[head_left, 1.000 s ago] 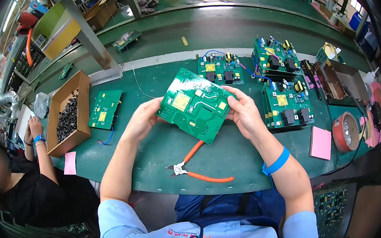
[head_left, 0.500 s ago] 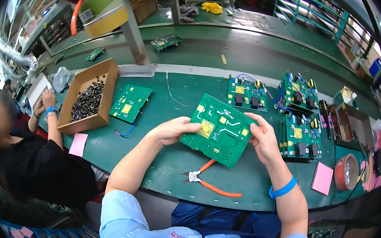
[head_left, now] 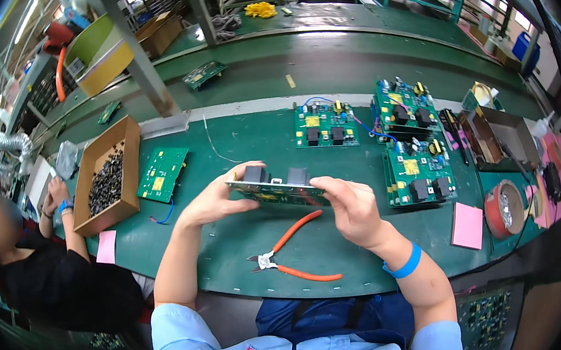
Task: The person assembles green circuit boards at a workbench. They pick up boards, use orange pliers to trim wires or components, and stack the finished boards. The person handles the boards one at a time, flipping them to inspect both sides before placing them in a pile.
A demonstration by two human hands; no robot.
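Between my two hands a green circuit board [head_left: 279, 190] is held nearly edge-on above the bench, with black block-shaped components standing up from its far side. My left hand [head_left: 220, 196] grips its left end, thumb below and fingers behind. At the right end, my right hand [head_left: 353, 209] pinches the edge. Beneath the board lie orange-handled cutting pliers [head_left: 286, 254], jaws pointing left and handles spread. Left of my hands, another green board [head_left: 163, 173] rests on the bench with a blue wire hanging from it.
A cardboard box [head_left: 130, 190] of small black parts stands left, near a co-worker [head_left: 59, 268]. Stacked boards [head_left: 417, 176] sit at right, beside a single board [head_left: 323, 125]. Further right are pink paper [head_left: 468, 227], a red round container [head_left: 494, 208] and a brown tray [head_left: 486, 135].
The held circuit board has been tipped from showing its flat solder side to nearly edge-on, bringing its black components into sight. My view has shifted to the right.
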